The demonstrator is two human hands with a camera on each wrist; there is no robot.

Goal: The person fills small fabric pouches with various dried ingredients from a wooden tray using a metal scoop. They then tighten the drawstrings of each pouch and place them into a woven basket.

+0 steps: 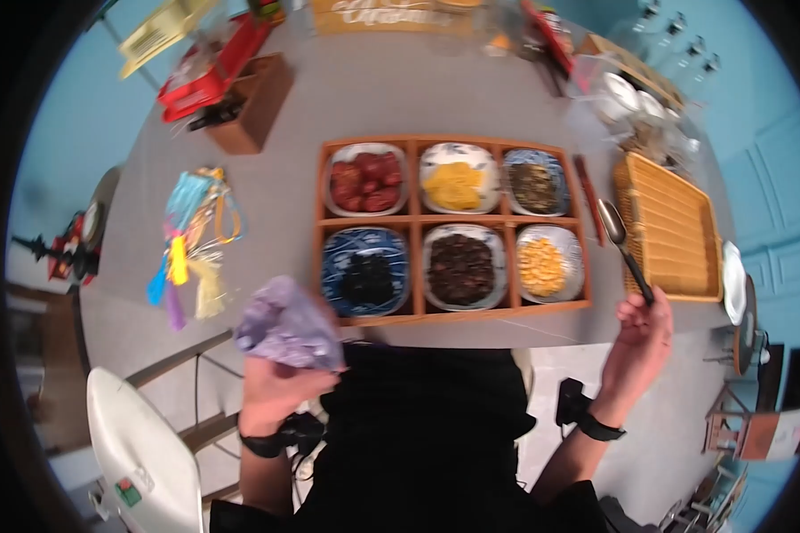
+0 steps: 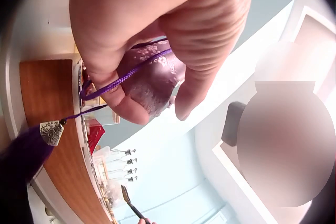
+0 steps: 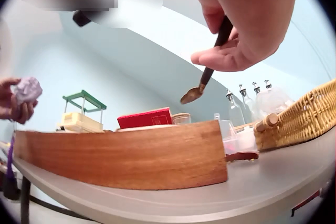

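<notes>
My left hand grips a crumpled lavender pouch off the front left corner of a six-compartment wooden box. In the left wrist view, a purple cord loops across the pouch, and a purple tassel dangles below. My right hand holds a black-handled spoon by its handle, right of the box. The right wrist view shows the spoon's metal bowl tilted downward. Patterned bowls fill the compartments, holding red dried pieces, yellow slices, yellow kernels and darker dried goods.
Several coloured tassels lie left of the box. A wicker basket stands at the right, with a dark red stick between it and the box. Further back are a brown wooden box, a red tray and glass bottles.
</notes>
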